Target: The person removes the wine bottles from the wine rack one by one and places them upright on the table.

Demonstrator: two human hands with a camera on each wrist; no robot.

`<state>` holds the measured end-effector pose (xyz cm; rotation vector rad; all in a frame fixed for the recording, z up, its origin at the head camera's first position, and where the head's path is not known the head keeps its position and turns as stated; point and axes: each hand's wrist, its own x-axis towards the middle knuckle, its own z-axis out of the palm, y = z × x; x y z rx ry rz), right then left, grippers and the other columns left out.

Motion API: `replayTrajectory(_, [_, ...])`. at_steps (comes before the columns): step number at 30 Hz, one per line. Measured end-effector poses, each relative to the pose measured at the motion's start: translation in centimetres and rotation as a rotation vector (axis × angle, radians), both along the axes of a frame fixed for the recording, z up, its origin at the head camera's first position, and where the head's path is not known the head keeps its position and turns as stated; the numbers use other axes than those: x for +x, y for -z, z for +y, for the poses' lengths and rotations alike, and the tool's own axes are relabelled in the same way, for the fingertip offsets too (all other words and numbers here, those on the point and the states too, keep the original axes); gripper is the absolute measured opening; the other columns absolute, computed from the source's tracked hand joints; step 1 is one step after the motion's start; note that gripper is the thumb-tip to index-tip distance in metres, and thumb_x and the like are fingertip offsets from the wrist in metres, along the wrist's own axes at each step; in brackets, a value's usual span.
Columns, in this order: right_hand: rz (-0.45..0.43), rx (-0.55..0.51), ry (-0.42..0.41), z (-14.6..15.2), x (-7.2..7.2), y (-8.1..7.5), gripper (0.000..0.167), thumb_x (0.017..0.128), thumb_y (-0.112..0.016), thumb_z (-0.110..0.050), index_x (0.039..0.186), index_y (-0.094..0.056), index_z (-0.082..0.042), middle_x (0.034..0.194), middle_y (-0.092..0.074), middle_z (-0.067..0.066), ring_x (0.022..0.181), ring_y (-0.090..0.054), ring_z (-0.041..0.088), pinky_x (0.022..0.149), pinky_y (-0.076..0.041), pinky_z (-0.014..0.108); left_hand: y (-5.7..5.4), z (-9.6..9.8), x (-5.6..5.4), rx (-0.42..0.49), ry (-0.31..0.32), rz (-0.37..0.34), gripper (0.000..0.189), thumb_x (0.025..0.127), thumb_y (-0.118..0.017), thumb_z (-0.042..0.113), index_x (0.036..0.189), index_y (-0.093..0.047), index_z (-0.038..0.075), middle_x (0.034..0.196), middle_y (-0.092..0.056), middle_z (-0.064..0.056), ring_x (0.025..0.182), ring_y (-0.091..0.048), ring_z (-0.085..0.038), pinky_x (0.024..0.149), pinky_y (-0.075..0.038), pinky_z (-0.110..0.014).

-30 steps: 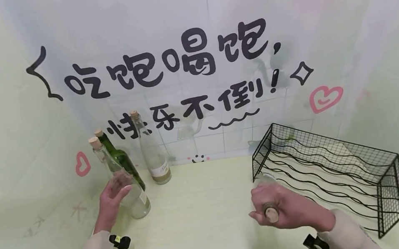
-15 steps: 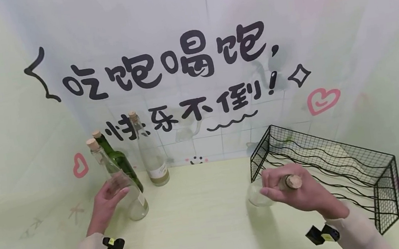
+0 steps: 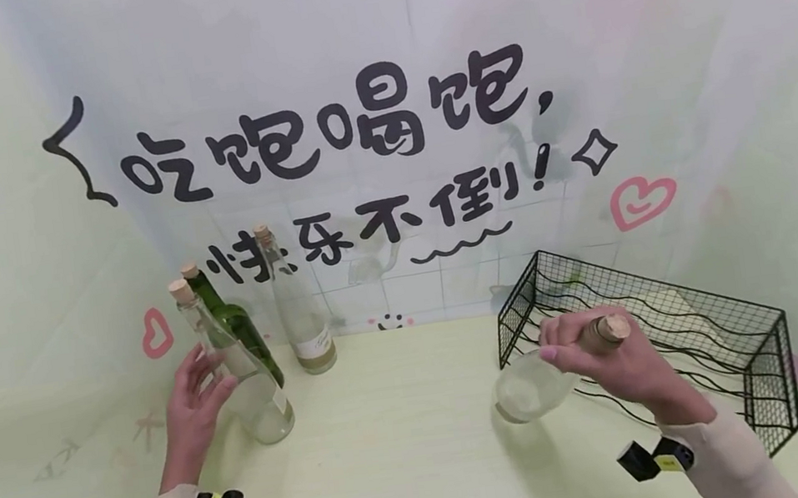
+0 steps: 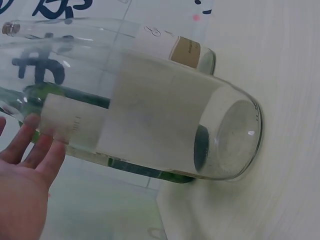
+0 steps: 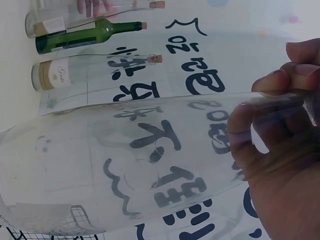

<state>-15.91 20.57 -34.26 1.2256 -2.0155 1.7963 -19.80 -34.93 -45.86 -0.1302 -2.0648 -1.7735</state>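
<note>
Gripped at the neck by my right hand (image 3: 621, 358) is a clear glass bottle (image 3: 531, 387) with a cork stopper. It leans in the head view, its base toward the table's middle and its cork toward me. The right wrist view shows fingers curled round its neck. My left hand (image 3: 188, 407) is beside another corked clear bottle (image 3: 264, 405) standing upright at the left, its fingers loosely spread. In the left wrist view, fingertips (image 4: 32, 120) lie at that bottle's side. Close behind it stands a green corked bottle (image 3: 246, 324), partly hidden.
A third clear bottle (image 3: 301, 308) with a white and gold label stands behind, near the printed wall. At the right sits a black wire rack (image 3: 661, 282) with wavy bars, partly covered by my right hand. The pale tabletop (image 3: 388, 452) lies between.
My right hand has moved right with its bottle and tipped it, so the base now shows. My left hand's fingers have loosened and drawn slightly left of the standing bottle.
</note>
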Motion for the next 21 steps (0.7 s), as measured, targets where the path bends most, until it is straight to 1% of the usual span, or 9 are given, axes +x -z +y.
replayTrajectory(2, [-0.039, -0.008, -0.022, 0.2, 0.0, -0.1, 0.037, 0.083, -0.059, 0.027, 0.069, -0.055, -0.008, 0.066, -0.051, 0.007, 0.073, -0.054, 0.018, 0.074, -0.047, 0.029, -0.4, 0.3, 0.5, -0.008, -0.049, -0.017, 0.078, 0.097, -0.065, -0.002, 0.163, -0.026, 0.016, 0.149, -0.049, 0.003, 0.137, -0.044, 0.0, 0.108, -0.041, -0.006])
replayTrajectory(5, [-0.058, -0.049, -0.088, 0.4, -0.2, -0.2, 0.038, 0.084, -0.053, 0.029, 0.07, -0.051, -0.007, 0.069, -0.048, 0.006, 0.071, -0.048, 0.019, 0.068, -0.042, 0.032, -1.0, 1.0, 1.2, -0.001, -0.101, -0.025, 0.084, 0.096, -0.066, -0.005, 0.163, -0.024, 0.021, 0.162, -0.038, -0.004, 0.148, -0.035, -0.007, 0.119, -0.034, -0.014])
replayTrajectory(7, [-0.05, -0.074, -0.126, 0.4, -0.4, -0.2, 0.039, 0.085, -0.049, 0.03, 0.071, -0.048, -0.006, 0.069, -0.046, 0.006, 0.069, -0.044, 0.02, 0.066, -0.039, 0.034, -1.3, 1.4, 1.7, 0.0, -0.119, -0.011, 0.088, 0.094, -0.066, -0.009, 0.164, -0.023, 0.022, 0.167, -0.031, -0.007, 0.153, -0.028, -0.011, 0.123, -0.029, -0.018])
replayTrajectory(9, [-0.044, -0.09, -0.136, 0.5, -0.5, -0.3, 0.039, 0.085, -0.048, 0.03, 0.071, -0.047, -0.007, 0.069, -0.045, 0.005, 0.067, -0.042, 0.02, 0.064, -0.037, 0.034, -1.5, 1.9, 2.1, 0.001, -0.126, 0.021, 0.092, 0.091, -0.067, -0.013, 0.164, -0.022, 0.02, 0.169, -0.028, -0.007, 0.156, -0.024, -0.014, 0.125, -0.026, -0.02])
replayTrajectory(12, [-0.045, -0.108, -0.131, 0.6, -0.7, -0.3, 0.039, 0.086, -0.047, 0.029, 0.071, -0.047, -0.006, 0.067, -0.043, 0.005, 0.064, -0.042, 0.021, 0.063, -0.037, 0.035, -1.6, 2.8, 2.8, 0.009, -0.115, 0.096, 0.097, 0.086, -0.068, -0.019, 0.164, -0.022, 0.017, 0.169, -0.027, -0.005, 0.157, -0.021, -0.015, 0.127, -0.023, -0.021])
replayTrajectory(15, [-0.064, -0.121, -0.118, 0.7, -0.8, -0.3, 0.038, 0.088, -0.047, 0.027, 0.071, -0.045, -0.007, 0.066, -0.041, 0.004, 0.062, -0.041, 0.022, 0.06, -0.036, 0.035, -1.6, 3.8, 3.3, 0.025, -0.072, 0.188, 0.101, 0.082, -0.069, -0.021, 0.164, -0.023, 0.015, 0.169, -0.027, -0.004, 0.158, -0.019, -0.016, 0.128, -0.021, -0.022])
replayTrajectory(18, [-0.088, -0.144, -0.124, 0.7, -0.9, -0.3, 0.038, 0.089, -0.045, 0.027, 0.072, -0.044, -0.007, 0.066, -0.039, 0.005, 0.062, -0.04, 0.024, 0.058, -0.034, 0.038, -1.6, 4.8, 3.9, 0.043, -0.015, 0.278, 0.101, 0.08, -0.071, -0.021, 0.163, -0.023, 0.009, 0.169, -0.026, -0.009, 0.158, -0.019, -0.017, 0.128, -0.02, -0.023])
replayTrajectory(21, [-0.117, -0.148, -0.125, 0.7, -1.0, -0.4, 0.038, 0.09, -0.045, 0.025, 0.073, -0.043, -0.008, 0.066, -0.037, 0.004, 0.062, -0.039, 0.024, 0.056, -0.033, 0.038, -1.5, 5.9, 4.5, 0.058, 0.019, 0.317, 0.102, 0.078, -0.074, -0.02, 0.162, -0.024, 0.006, 0.169, -0.026, -0.015, 0.157, -0.02, -0.017, 0.129, -0.019, -0.024])
